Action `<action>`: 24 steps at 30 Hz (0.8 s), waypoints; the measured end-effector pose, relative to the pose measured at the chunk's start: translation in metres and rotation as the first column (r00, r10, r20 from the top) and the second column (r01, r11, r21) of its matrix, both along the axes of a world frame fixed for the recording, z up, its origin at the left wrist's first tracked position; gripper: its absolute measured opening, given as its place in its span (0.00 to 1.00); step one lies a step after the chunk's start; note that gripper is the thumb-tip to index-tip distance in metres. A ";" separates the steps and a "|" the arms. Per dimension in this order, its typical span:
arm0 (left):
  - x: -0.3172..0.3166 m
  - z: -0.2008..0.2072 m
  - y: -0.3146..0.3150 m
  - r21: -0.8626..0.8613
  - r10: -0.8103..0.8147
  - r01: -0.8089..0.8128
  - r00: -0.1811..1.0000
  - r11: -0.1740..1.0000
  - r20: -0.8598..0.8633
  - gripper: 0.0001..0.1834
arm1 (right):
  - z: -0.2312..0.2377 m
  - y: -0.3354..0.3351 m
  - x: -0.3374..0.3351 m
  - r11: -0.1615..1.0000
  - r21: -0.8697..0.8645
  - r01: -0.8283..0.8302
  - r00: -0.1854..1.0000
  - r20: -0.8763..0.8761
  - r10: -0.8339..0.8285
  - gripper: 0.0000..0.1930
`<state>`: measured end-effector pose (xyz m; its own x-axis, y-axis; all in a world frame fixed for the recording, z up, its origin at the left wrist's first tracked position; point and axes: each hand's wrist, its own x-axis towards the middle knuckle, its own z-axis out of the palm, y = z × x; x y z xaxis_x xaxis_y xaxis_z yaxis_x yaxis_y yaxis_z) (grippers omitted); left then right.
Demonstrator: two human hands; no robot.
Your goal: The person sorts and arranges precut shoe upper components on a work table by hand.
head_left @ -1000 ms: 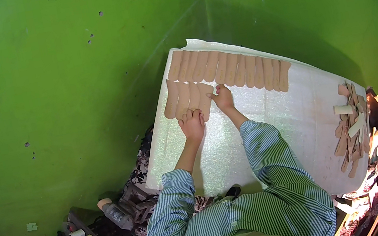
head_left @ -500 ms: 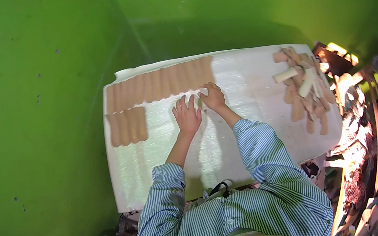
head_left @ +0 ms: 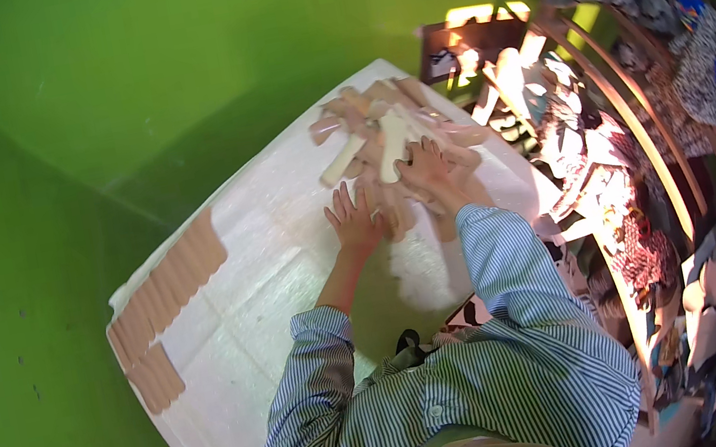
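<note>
A loose heap of tan flat strips with rounded ends (head_left: 363, 114) covers one end of the white tabletop (head_left: 270, 239); their exact kind is not clear. Two cream pieces (head_left: 393, 143) lie on top of the heap. My right hand (head_left: 428, 167) rests over the heap, fingers apart and slightly bent, with nothing visibly gripped. Beside the heap's near left edge, my left hand (head_left: 356, 220) is open with its fingers spread. At the far left, similar strips lie side by side in a long row (head_left: 169, 281), with a shorter row (head_left: 155, 379) in front of it.
Green walling (head_left: 188, 71) surrounds the table at the back and left. To the right is a cluttered heap of patterned cloth (head_left: 641, 255) with curved wooden rails (head_left: 641, 145). A dark box-like object (head_left: 479, 39) stands just beyond the table's far right corner.
My view has turned to the right. Both hands have gone from below the long row to the loose heap, the right one onto it and the left one beside it.
</note>
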<state>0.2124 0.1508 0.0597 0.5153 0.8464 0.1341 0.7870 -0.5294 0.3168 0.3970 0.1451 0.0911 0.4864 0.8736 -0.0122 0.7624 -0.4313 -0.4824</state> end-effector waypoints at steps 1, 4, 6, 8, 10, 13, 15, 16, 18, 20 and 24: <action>0.017 0.003 0.002 -0.003 -0.014 0.014 1.000 1.000 -0.015 0.35 | 0.000 -0.002 0.022 1.000 -0.006 0.029 0.999 0.024 -0.029 0.30; 0.056 0.015 0.011 -0.067 -0.049 0.047 0.999 0.997 -0.024 0.36 | -0.002 -0.007 0.073 0.995 -0.019 0.102 0.994 0.034 -0.102 0.31; 0.076 0.019 0.016 -0.067 -0.103 0.103 0.995 0.992 0.003 0.37 | -0.012 -0.007 0.106 0.998 -0.055 0.025 0.989 -0.146 -0.033 0.31; 0.091 0.017 0.023 -0.066 -0.153 0.155 0.988 0.986 0.026 0.38 | -0.028 -0.004 0.121 0.999 -0.038 0.026 0.975 -0.218 -0.034 0.32; 0.104 0.009 0.029 -0.095 -0.146 0.158 0.983 0.983 0.114 0.39 | -0.054 0.001 0.128 0.996 0.091 0.018 0.932 -0.363 0.016 0.34; 0.096 -0.002 0.038 -0.253 -0.113 0.120 0.993 0.960 0.043 0.39 | -0.061 0.011 0.104 0.989 0.148 0.026 0.966 -0.258 0.013 0.31; 0.100 0.008 0.031 -0.262 -0.113 0.125 0.992 0.957 0.062 0.37 | -0.059 0.008 0.100 0.993 0.092 0.069 0.979 -0.197 -0.049 0.30; 0.097 0.009 0.029 -0.260 -0.091 0.111 0.992 0.959 0.086 0.36 | -0.055 0.010 0.095 0.986 0.115 0.124 0.974 -0.206 -0.098 0.27; 0.095 0.009 0.030 -0.297 -0.034 0.080 0.987 0.952 0.156 0.34 | -0.047 0.009 0.090 0.977 0.126 0.172 0.965 -0.220 -0.141 0.25; 0.087 0.000 0.038 -0.323 0.042 0.036 0.972 0.946 0.230 0.32 | -0.028 0.011 0.081 0.975 0.219 0.027 0.958 -0.286 0.037 0.20; 0.073 -0.024 0.052 -0.376 0.182 0.068 0.788 0.924 0.588 0.26 | -0.016 0.016 0.052 0.954 0.301 -0.014 0.979 -0.188 0.074 0.17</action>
<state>0.2857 0.2028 0.0358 0.3813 0.9210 0.0805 0.3907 -0.2394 0.8888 0.4490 0.1613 0.0747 0.4618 0.8725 0.1598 0.6553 -0.2142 -0.7243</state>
